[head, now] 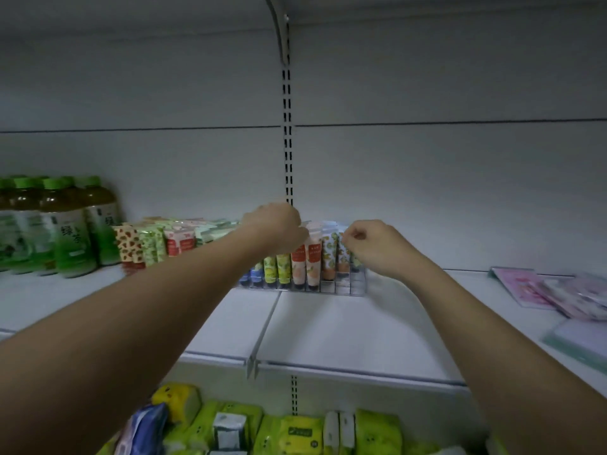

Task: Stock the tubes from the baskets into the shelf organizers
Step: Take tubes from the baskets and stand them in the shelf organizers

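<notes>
A clear plastic organizer (341,292) stands on the white shelf (328,330), filled with upright patterned tubes: blue, green, red-and-peach (312,261) and orange-fruit ones. My left hand (276,228) reaches over the tops of the middle tubes with fingers curled down among them; what it grips is hidden. My right hand (371,244) pinches the top of a tube (343,254) at the organizer's right end. More tubes (164,241) stand in a row to the left.
Green tea bottles (65,224) crowd the shelf's far left. Flat pink and green packets (565,293) lie at the right. Below the shelf edge sit yellow-green packs (295,431). A slotted upright (287,142) runs up the back wall.
</notes>
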`<state>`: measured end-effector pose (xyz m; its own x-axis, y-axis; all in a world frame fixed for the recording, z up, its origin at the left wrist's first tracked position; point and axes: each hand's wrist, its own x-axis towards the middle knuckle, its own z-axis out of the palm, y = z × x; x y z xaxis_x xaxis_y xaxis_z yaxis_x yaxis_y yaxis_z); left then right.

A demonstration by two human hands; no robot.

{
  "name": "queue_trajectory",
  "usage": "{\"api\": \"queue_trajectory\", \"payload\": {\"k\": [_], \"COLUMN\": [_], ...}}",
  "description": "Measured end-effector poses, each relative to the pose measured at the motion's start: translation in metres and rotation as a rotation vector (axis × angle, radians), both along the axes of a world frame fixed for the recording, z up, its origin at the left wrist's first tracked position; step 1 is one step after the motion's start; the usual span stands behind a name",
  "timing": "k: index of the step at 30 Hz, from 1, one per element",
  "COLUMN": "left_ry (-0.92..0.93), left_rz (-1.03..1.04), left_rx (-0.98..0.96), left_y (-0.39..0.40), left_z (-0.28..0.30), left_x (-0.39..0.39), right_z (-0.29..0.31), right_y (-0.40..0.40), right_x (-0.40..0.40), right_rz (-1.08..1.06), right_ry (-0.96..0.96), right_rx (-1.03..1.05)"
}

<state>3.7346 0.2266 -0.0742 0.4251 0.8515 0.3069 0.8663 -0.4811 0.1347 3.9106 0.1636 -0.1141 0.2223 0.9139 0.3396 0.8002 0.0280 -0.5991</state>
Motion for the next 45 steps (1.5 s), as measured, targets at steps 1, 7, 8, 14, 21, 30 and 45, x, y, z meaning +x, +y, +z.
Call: {"api": "queue_trajectory", "payload": {"k": [1,7,8,14,21,30,45], "left_ry": [0.002,0.007,0.005,-0.08,-0.251,-0.277,-0.244], "left_rz": [0.004,0.043,0.057,0.145,0.227,0.398,0.501], "left_rx": [-0.012,-0.066,-0.069,-0.035,-0.321,-0.717,-1.268], "left_y": [-0.01,-0.059,-0.066,-0.112,-0.155,-0.181,-0.193], "left_z": [-0.002,-0.021,-0.026,-0.075,-0.176,-0.345,-0.578], "left_x": [-0.01,-0.071,-0.081,-0.135,-0.198,-0.227,-0.209], "right_z": [0.006,0.022,0.023,-0.001,-0.091,-0.259,-0.512], "right_y": [-0.008,-0.047,-0.051,-0.08,-0.11,-0.108,-0.069], "right_x": [-0.011,-0.079,-0.089,-0.145,-0.206,-0.226,-0.254], "right_rz": [0.028,0.15,0.162,0.295,0.474,0.461,0.507], "right_ry": [-0.036,-0.197,-0.222,-0.228,-0.14,-0.059,-0.187], "right_rx": [-0.038,-0.132,-0.144,-0.244,-0.428,-0.826,-1.252]}}
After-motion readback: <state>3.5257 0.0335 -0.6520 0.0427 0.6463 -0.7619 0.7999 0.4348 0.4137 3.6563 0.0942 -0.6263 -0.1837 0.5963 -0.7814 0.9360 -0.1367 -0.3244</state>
